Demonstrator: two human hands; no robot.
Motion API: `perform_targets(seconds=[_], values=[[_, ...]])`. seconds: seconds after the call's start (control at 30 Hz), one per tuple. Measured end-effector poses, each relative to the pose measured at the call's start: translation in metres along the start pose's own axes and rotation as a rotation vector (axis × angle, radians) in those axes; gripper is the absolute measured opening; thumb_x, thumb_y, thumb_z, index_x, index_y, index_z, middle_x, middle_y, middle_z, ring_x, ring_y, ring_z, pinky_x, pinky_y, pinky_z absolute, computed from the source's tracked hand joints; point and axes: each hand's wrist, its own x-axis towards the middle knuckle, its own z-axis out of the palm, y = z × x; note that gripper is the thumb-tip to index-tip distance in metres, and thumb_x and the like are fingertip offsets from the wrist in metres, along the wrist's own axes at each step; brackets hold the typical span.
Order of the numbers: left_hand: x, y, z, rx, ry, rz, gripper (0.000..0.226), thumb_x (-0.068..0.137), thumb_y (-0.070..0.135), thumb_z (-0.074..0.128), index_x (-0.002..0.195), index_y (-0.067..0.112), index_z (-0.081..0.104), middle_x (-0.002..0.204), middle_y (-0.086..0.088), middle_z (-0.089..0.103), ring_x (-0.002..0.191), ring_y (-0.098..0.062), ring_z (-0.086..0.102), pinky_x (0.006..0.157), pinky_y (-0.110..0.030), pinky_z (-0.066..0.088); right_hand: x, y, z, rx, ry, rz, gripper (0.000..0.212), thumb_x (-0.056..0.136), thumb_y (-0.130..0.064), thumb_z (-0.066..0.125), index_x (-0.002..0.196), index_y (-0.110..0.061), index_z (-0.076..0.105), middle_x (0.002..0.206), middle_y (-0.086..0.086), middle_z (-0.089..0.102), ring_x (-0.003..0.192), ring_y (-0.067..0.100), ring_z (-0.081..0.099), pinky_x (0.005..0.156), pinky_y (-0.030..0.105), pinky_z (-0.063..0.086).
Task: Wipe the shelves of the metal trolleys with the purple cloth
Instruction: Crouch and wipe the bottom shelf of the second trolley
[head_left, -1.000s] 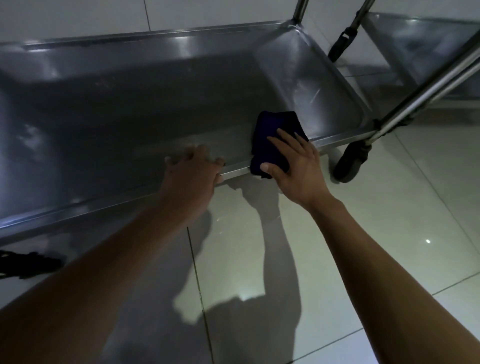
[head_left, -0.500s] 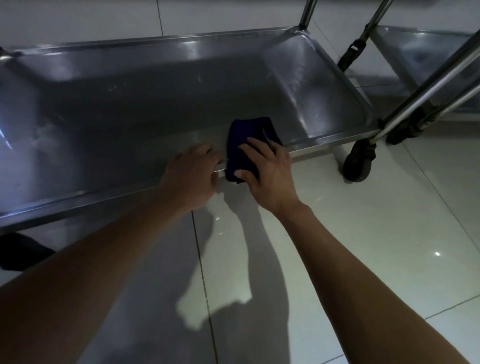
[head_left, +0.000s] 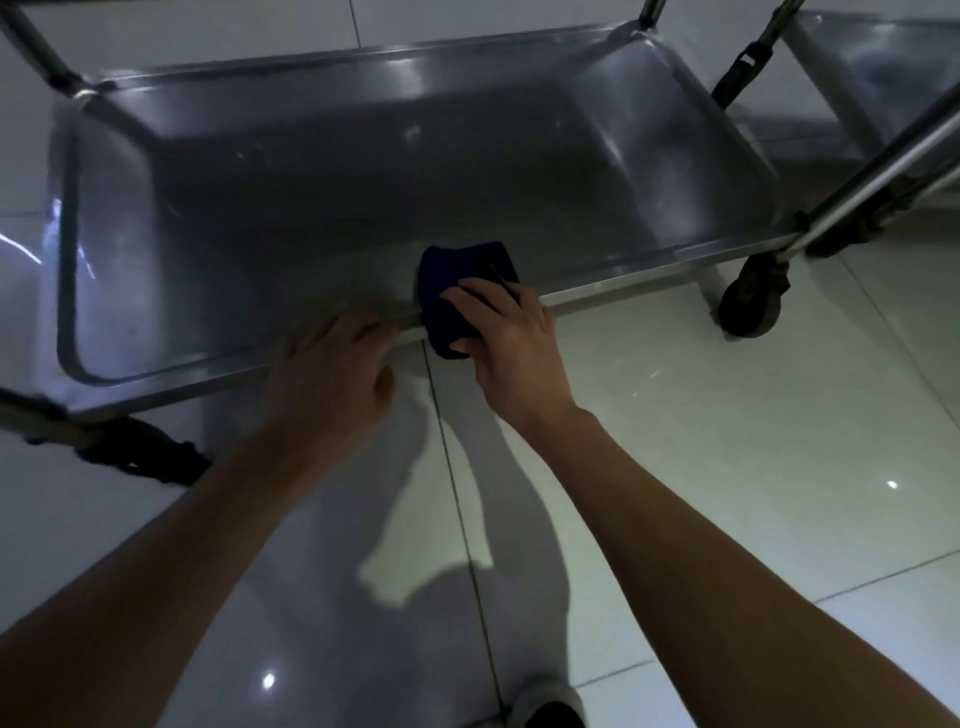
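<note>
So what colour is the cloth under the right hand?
Dark purple-blue cloth, seen in the head view.

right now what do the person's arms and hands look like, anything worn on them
Both arms are bare from as far up as the head view shows down to the hands: no sleeves and no gloves on the left hand or the right hand. No watch, bracelet or ring shows in the dim light.
</note>
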Motion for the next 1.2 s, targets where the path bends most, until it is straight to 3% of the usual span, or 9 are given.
perform_targets(seconds=[0.2,0.4,0.5,0.83,1.2], values=[[-0.076,0.02,-0.071,-0.044,-0.302,-0.017,0.049,0.099,0.039,0.045,0.146,0.026,0.044,0.147,-0.003,0.049,0.132,-0.028,0.047,0.104,-0.049,0.04,-0.051,-0.047,-0.063,0.036,-0.156,0.098,0.052,0.092,-0.013,0.062,0.142,-0.022,0.054,0.147,0.001,0.051,0.13,0.033,0.043,0.097,0.045,0.041],[-0.127,0.053,-0.191,-0.063,-0.394,0.004,0.032,0.101,0.037,0.041,0.121,0.019,0.058,0.113,-0.005,0.059,0.103,-0.026,0.056,0.08,-0.041,0.044,-0.106,-0.101,-0.18,0.095,-0.238,0.188,0.051,0.093,-0.014,0.063,0.142,-0.022,0.054,0.146,0.001,0.052,0.124,0.036,0.046,0.095,0.047,0.042],[-0.139,0.076,-0.264,-0.062,-0.444,-0.006,0.038,0.101,0.039,0.043,0.13,0.019,0.057,0.122,-0.005,0.059,0.109,-0.026,0.057,0.089,-0.043,0.048,-0.126,-0.127,-0.255,0.127,-0.265,0.248,0.05,0.094,-0.014,0.063,0.142,-0.021,0.054,0.147,0.001,0.052,0.123,0.036,0.046,0.096,0.049,0.043],[-0.163,0.167,-0.495,-0.18,-0.484,0.127,0.042,0.102,0.037,0.044,0.141,0.021,0.053,0.133,-0.002,0.058,0.117,-0.023,0.056,0.096,-0.044,0.048,-0.182,-0.196,-0.504,0.2,-0.258,0.357,0.045,0.096,-0.016,0.063,0.141,-0.019,0.055,0.145,-0.001,0.054,0.119,0.032,0.048,0.096,0.048,0.044],[-0.093,0.291,-0.643,-0.198,-0.377,0.205,0.043,0.101,0.037,0.05,0.143,0.028,0.049,0.139,0.005,0.057,0.121,-0.018,0.057,0.096,-0.037,0.045,-0.175,-0.16,-0.71,0.291,-0.131,0.464,0.045,0.097,-0.017,0.062,0.142,-0.018,0.055,0.148,0.0,0.052,0.125,0.032,0.044,0.104,0.046,0.037]])
